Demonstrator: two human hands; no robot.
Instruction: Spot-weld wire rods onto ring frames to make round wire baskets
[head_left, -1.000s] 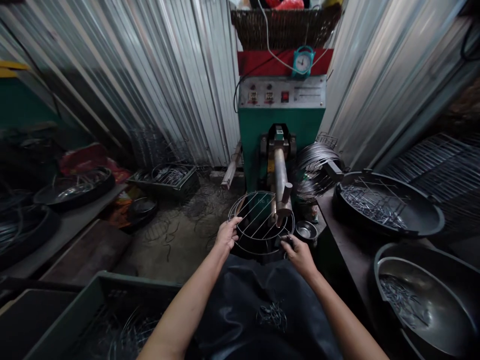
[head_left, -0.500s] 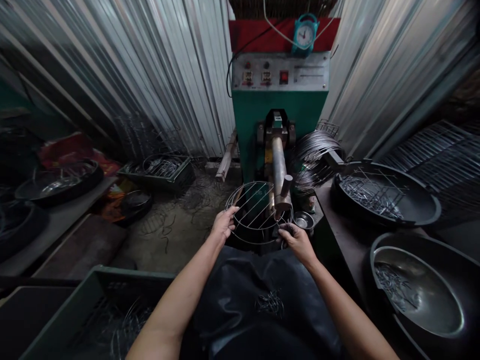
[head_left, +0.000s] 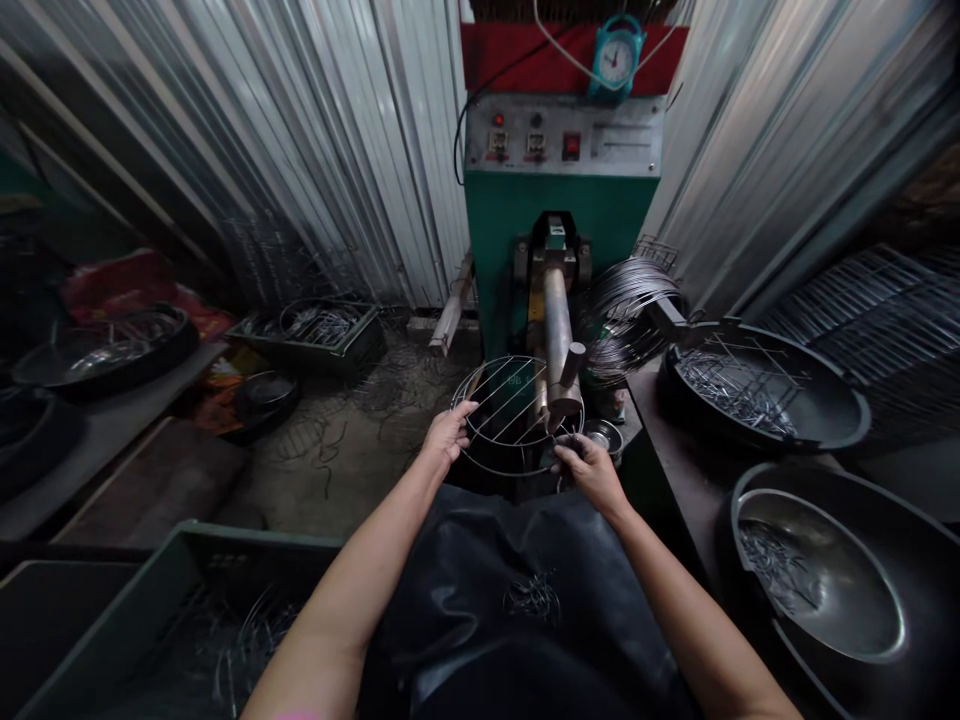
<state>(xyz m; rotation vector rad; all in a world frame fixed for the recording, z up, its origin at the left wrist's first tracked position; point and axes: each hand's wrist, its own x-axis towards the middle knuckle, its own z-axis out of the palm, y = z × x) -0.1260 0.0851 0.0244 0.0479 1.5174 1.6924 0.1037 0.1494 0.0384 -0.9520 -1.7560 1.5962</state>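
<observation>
A round wire rack (head_left: 504,440) with parallel cross wires lies under the metal arm of a green spot-welding machine (head_left: 559,345). My left hand (head_left: 450,430) pinches the rack's left rim, thumb on top. At the rack's near right edge, close to the machine's electrode, my right hand (head_left: 589,465) has its fingers closed; a small dark piece shows at the fingertips, too small to name, and what else they grip is hidden. On the black apron (head_left: 465,590) over my lap lies a small heap of short wire pieces (head_left: 532,597).
A wire coil (head_left: 630,315) hangs right of the machine arm. Two wide pans, the far pan (head_left: 832,400) and the near pan (head_left: 877,590), hold wire pieces on the right. Green crates, the near crate (head_left: 112,640) and the far crate (head_left: 352,350), stand left. A small bowl (head_left: 611,440) sits beside my right hand.
A red lamp on the machine's panel now glows. The view has tilted slightly, and both hands keep nearly the same places at the rack.
</observation>
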